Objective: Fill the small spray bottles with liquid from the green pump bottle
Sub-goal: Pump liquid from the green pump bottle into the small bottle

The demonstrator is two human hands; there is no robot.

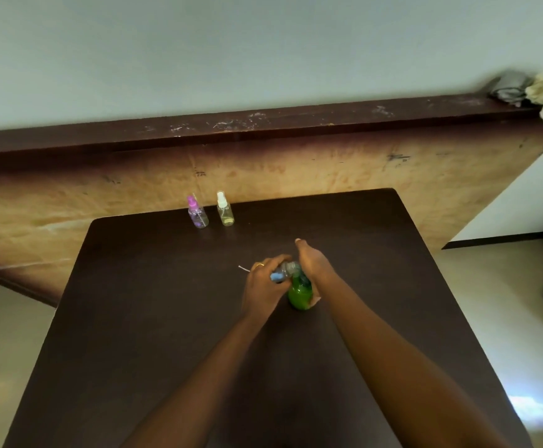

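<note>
The green pump bottle (300, 294) stands near the middle of the dark table (166, 318). My right hand (312, 261) lies over its top, fingers stretched forward, thumb down beside the bottle. My left hand (263, 286) grips a small clear spray bottle (288, 269) tilted against the pump's head, and a blue cap (276, 278) shows between its fingers; a thin white tube (243, 269) sticks out to the left. Two more small spray bottles stand at the table's far edge: one with a pink top (197, 212), one with a white top (225, 210).
A brown wooden board with a dark ledge (263, 124) runs behind the table. Grey and cream cloths (532, 90) lie on the ledge at the far right. Pale floor shows on both sides of the table.
</note>
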